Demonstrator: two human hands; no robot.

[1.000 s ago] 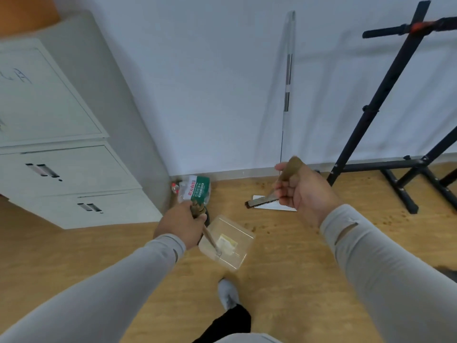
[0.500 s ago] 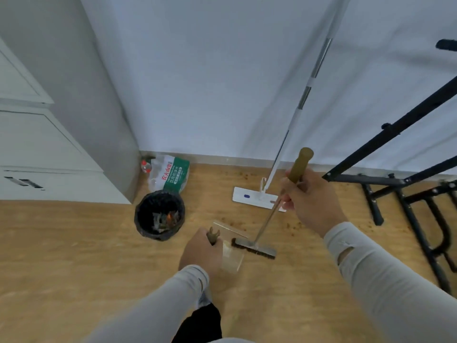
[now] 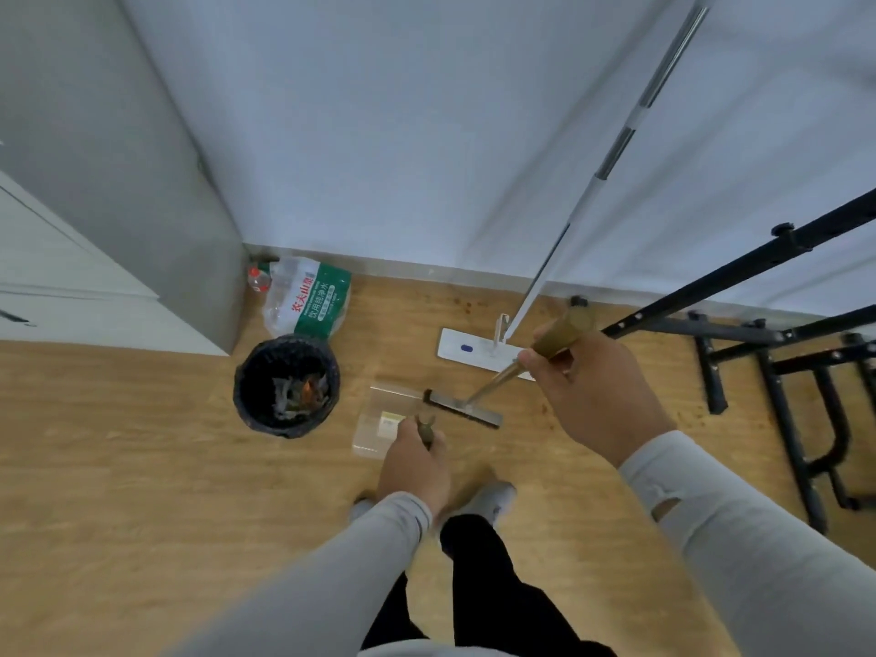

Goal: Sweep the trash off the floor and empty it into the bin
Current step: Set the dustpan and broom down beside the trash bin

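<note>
My left hand (image 3: 415,464) grips the brown handle of a clear plastic dustpan (image 3: 381,422), which hangs low over the wooden floor just right of the bin. My right hand (image 3: 595,395) grips the brown wooden handle of a small broom (image 3: 462,406); its dark bristle head sits at the dustpan's far right edge. A round black-lined bin (image 3: 287,388) stands on the floor to the left, with crumpled scraps inside. Small brown crumbs (image 3: 545,410) speckle the floor near the broom and along the wall.
A grey metal cabinet (image 3: 118,206) fills the left side. A plastic-wrapped pack of water bottles (image 3: 308,296) lies behind the bin. A flat white mop (image 3: 479,350) leans on the wall. A black metal rack (image 3: 782,362) stands at right. My feet (image 3: 488,500) are below the dustpan.
The view has tipped downward and moved closer to the floor. The dustpan has come down beside the bin, and the broom head has swung down to the dustpan's edge.
</note>
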